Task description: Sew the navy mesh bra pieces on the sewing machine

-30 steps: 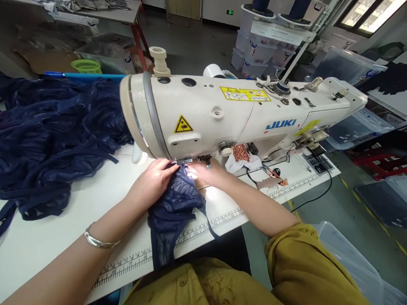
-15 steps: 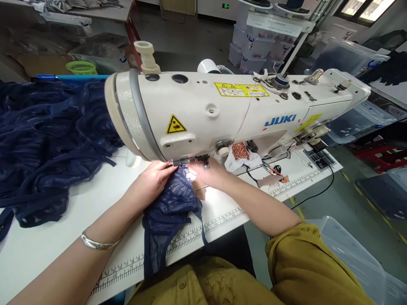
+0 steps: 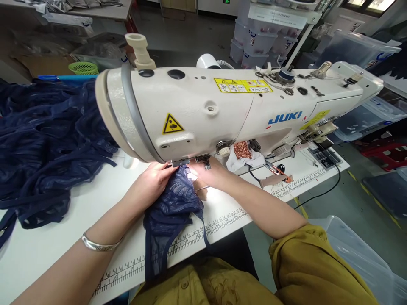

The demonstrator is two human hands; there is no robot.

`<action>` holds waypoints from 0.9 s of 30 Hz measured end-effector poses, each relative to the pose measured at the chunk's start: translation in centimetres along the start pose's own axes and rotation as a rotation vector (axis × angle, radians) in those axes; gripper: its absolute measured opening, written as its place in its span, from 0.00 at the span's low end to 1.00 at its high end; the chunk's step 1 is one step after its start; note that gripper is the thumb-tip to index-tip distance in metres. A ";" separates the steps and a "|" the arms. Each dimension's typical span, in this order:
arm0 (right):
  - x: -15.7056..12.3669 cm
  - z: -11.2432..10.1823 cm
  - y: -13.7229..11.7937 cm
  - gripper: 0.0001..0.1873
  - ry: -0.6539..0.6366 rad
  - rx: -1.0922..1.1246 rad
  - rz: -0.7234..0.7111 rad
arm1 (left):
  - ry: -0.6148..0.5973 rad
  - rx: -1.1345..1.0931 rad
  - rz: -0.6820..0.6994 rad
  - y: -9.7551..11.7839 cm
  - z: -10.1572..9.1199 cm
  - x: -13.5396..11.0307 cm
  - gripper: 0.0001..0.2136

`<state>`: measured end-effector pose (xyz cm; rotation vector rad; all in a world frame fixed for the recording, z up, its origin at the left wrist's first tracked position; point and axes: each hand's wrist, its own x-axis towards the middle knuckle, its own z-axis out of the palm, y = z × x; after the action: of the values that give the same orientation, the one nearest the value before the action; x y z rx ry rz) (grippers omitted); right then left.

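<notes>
I'm looking down at one navy garment (image 3: pixel 173 207) on the desk (image 3: pixel 79 203). Its far edge is tucked under the head of the machine (image 3: pixel 222 110) and its near end droops off the desk's near edge. My left hand (image 3: pixel 149 184) rests on the garment's far left corner, fingers close together and pressed flat, not wrapped round anything. My right hand (image 3: pixel 211 173) sits just right of it, half hidden under the machine, so I can't tell whether those fingers pinch or lie loose.

The cloth looks sheer, lacy and very light. I judge it limp and stretchy, quick to bunch, slide and snag. I'd take it by the firmer bound edge or the strap, held with flat fingertips close to the foot, never by the open mesh.

The count: one garment in hand, one machine, one big navy pile (image 3: pixel 47 144) at far left, one bracelet (image 3: pixel 98 245) on my left wrist, one green basket (image 3: pixel 83 67) beyond.
</notes>
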<state>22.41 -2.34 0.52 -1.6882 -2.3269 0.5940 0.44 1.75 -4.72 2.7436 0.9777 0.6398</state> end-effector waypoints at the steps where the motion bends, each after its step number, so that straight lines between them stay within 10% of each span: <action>1: 0.0 0.1 0.1 0.15 0.008 -0.032 -0.029 | 0.004 -0.003 -0.005 0.1 0.0 0.0 0.21; 27: 0.0 0.6 0.4 0.18 0.062 0.036 0.030 | -0.030 -0.015 0.027 0.7 -0.9 0.4 0.19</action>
<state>22.50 -2.36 -0.23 -1.7038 -2.2382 0.5776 0.69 1.48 -3.54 2.7495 0.9267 0.6062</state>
